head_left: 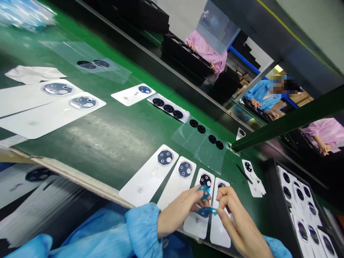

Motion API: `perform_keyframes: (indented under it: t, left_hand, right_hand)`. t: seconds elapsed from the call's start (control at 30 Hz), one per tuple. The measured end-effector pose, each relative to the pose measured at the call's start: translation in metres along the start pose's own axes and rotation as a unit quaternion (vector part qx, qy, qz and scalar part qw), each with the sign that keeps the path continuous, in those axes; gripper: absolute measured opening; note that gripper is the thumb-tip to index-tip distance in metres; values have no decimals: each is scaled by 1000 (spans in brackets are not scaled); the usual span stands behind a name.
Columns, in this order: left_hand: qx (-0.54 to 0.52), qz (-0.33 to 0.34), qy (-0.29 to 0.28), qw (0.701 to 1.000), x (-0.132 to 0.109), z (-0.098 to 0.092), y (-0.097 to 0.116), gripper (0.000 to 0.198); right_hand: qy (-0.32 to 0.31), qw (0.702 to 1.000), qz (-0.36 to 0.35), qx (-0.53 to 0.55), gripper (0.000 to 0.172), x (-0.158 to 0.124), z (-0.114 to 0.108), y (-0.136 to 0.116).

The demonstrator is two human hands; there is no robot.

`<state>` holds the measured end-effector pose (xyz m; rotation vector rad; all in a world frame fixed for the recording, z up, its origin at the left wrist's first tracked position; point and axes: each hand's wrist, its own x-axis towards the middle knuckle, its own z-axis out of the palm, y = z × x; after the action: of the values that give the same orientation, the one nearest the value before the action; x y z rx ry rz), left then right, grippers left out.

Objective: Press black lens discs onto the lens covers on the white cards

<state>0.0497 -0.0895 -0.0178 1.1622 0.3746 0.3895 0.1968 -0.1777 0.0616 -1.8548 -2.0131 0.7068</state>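
Note:
Two thin blue round films with holes are near my hands. My left hand is closed on the upper film, and the lower film lies at its fingertips. My right hand is closed, its thumb and fingertips at the right edge of the lower film. Beneath both hands are white phone back panels with dark round camera areas, one partly covered by my left hand and one by my right. Two more white panels lie to the left in the same row.
Clear plastic sheets with black discs lie behind the row. Beyond are a strip of black discs and a white panel. Larger panels lie left. A black tray of panels stands right, near tweezers. A green post crosses behind; people sit beyond.

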Motion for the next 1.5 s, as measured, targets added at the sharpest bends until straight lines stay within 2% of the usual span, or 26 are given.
perform_keyframes:
  t: [0.07, 0.1, 0.17, 0.23, 0.37, 0.47, 0.7, 0.97, 1.13, 1.3, 1.5]
  left_hand:
    - [-93, -19, -16, 995, -8, -6, 3, 43]
    - [-103, -27, -17, 994, -12, -9, 4, 45]
    - [-56, -41, -3, 998, -20, -16, 6, 43]
    - [5, -49, 36, 998, -26, -23, 8, 40]
    - [153, -11, 110, 982, -33, -35, 13, 37]
    - [225, 11, 112, 968, -34, -40, 14, 33]
    - [264, 11, 123, 957, -32, -42, 9, 29]
    - [292, 35, 124, 948, -32, -43, 0, 27]
    - [298, 42, 131, 944, -32, -42, -1, 25]
    - [311, 41, 137, 939, -33, -40, 0, 23]
    - [323, 44, 137, 935, -33, -40, -1, 23]
  right_hand:
    - [15, 1000, -15, 8, 10, 17, 8, -7]
    - [23, 999, -20, 15, 10, 27, 13, -9]
    - [25, 998, -33, 36, 12, 48, 20, -7]
    - [23, 998, -43, 44, 13, 72, 27, 1]
    - [79, 997, -2, -20, 5, 115, 40, 23]
    - [79, 996, 11, -41, 6, 132, 49, 33]
    - [63, 996, -8, -70, 12, 135, 52, 32]
    - [42, 993, -67, -82, 14, 140, 52, 35]
    - [40, 992, -94, -80, 14, 131, 58, 34]
    - [52, 993, -78, -66, 13, 116, 59, 34]
    - [64, 996, -36, -56, 7, 126, 51, 38]
